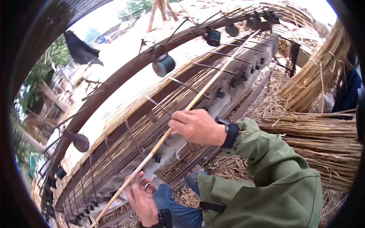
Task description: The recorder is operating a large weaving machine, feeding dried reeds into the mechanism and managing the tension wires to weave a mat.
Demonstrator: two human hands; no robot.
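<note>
I see a long wooden weaving frame point(159, 114) running from lower left to upper right, with a woven reed mat point(125, 133) lying along it; beneath, the ground point(228, 167) carries loose straw and stacked reed bundles point(323, 133) on my right

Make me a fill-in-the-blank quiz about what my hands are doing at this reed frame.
1. Both hands hold one long, pale ____.
2. The right hand grips the reed stalk ____ up than the left hand.
3. The right sleeve is ____.
4. Bundles of reeds lie to the person's ____.

Missing words: reed stalk; higher; green; right
</note>
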